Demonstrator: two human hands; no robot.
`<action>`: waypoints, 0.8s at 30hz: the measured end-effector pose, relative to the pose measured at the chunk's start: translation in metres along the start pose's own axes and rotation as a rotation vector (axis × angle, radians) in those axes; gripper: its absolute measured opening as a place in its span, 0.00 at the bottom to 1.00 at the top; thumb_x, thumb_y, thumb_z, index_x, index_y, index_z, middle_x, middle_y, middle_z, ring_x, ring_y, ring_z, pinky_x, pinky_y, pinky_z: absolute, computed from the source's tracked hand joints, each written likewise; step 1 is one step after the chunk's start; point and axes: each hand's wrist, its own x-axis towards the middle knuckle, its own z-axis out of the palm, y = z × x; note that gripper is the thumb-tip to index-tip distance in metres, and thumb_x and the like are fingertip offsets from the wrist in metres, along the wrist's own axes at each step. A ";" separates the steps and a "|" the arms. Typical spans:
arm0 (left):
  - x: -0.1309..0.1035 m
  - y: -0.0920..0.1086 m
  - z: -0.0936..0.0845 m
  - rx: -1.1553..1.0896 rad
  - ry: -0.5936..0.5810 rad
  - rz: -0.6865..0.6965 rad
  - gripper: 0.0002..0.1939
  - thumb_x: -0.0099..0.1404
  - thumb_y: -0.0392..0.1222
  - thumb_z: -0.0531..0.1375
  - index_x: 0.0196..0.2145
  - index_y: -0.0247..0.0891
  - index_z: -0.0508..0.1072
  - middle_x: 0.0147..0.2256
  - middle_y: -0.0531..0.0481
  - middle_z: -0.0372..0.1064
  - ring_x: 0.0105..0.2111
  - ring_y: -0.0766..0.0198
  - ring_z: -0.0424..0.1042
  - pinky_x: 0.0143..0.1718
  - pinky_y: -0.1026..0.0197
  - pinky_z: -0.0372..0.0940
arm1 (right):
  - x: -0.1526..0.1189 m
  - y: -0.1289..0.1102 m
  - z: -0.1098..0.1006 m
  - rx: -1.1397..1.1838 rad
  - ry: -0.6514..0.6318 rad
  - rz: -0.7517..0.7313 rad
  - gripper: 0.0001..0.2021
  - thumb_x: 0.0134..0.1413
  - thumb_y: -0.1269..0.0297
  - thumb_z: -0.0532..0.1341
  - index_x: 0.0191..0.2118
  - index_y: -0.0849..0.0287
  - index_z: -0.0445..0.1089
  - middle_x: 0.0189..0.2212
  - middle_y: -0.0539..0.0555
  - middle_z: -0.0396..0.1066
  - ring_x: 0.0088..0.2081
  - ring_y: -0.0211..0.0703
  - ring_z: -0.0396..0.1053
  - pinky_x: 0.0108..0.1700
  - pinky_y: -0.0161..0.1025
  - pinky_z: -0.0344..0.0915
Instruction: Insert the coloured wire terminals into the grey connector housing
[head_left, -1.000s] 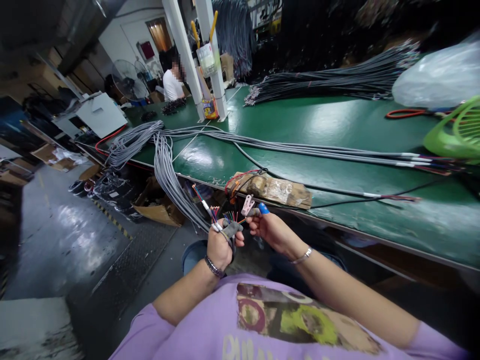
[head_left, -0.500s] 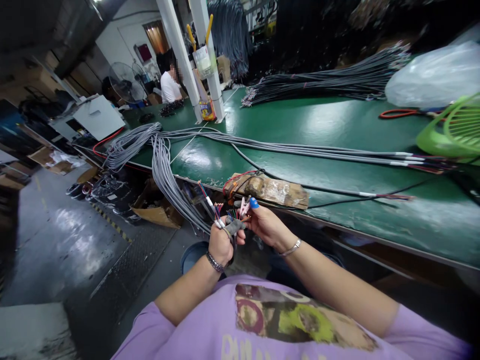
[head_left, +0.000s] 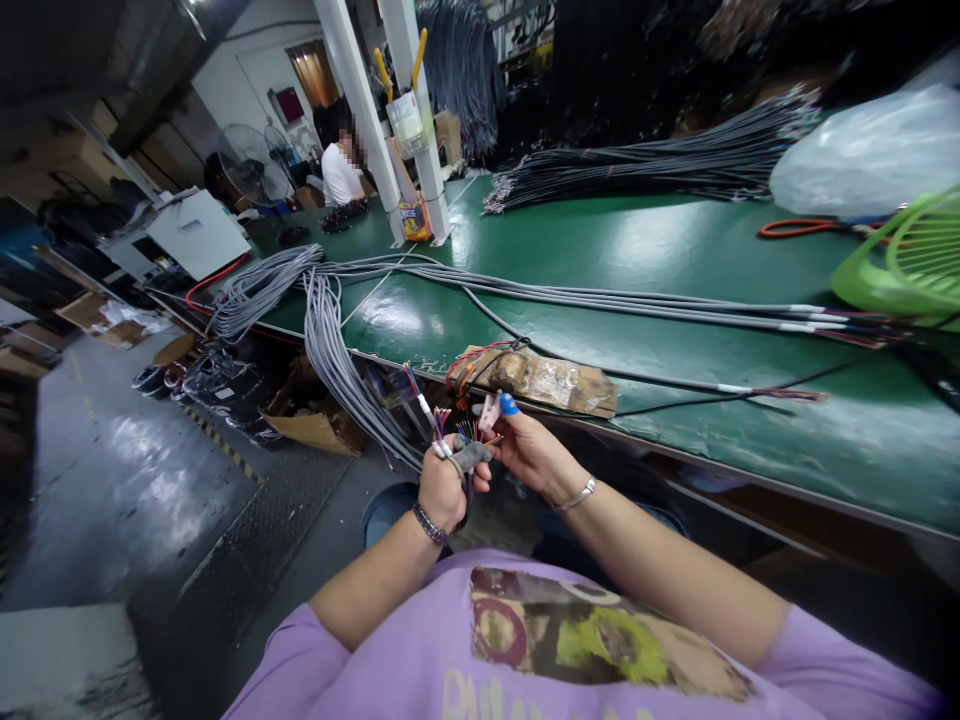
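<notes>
Several grey cable ends [head_left: 441, 449] with fanned coloured wires stick up out of my left hand [head_left: 444, 490], whose fingers are wrapped round them. Grey coverings show on its thumb and a fingertip. Close on the right, my right hand [head_left: 529, 450], with blue on the thumb tip, pinches a small pink clip-like tool [head_left: 491, 412] beside the coloured wires. Whether the tool touches a wire is too small to tell. Behind the hands, a worn wooden block [head_left: 555, 383] lies at the edge of the green table [head_left: 637, 245].
Bundled grey cables [head_left: 330, 330] hang over the table's front edge on the left. More cables [head_left: 645, 160] lie at the back, near a plastic bag [head_left: 870, 150] and a green basket [head_left: 907, 260]. White posts [head_left: 420, 130] rise from the table. A person [head_left: 341, 170] is further back.
The cable ends in my left hand have shifted slightly right. The pink tool has turned and dropped a little against my right thumb; my right wrist has moved slightly left.
</notes>
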 end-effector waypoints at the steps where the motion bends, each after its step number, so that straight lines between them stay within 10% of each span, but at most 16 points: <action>1: -0.001 0.000 -0.001 0.002 0.000 0.002 0.16 0.46 0.49 0.67 0.22 0.34 0.67 0.15 0.53 0.66 0.12 0.72 0.61 0.13 0.70 0.55 | -0.001 -0.001 -0.001 0.006 0.006 0.021 0.19 0.45 0.45 0.65 0.28 0.59 0.70 0.23 0.49 0.67 0.23 0.34 0.62 0.26 0.32 0.63; 12: -0.011 -0.006 -0.006 0.011 0.080 0.077 0.17 0.48 0.50 0.66 0.21 0.36 0.65 0.16 0.54 0.67 0.13 0.72 0.62 0.14 0.69 0.56 | -0.022 -0.006 -0.004 -0.223 -0.084 0.139 0.16 0.44 0.52 0.68 0.29 0.60 0.69 0.24 0.50 0.68 0.23 0.34 0.63 0.25 0.33 0.64; 24: -0.013 -0.011 -0.015 0.252 -0.133 0.001 0.15 0.50 0.48 0.66 0.26 0.35 0.68 0.16 0.53 0.68 0.13 0.69 0.65 0.15 0.67 0.60 | -0.038 -0.008 0.002 -0.608 -0.148 -0.152 0.13 0.40 0.56 0.69 0.24 0.60 0.69 0.21 0.48 0.67 0.24 0.34 0.59 0.28 0.34 0.57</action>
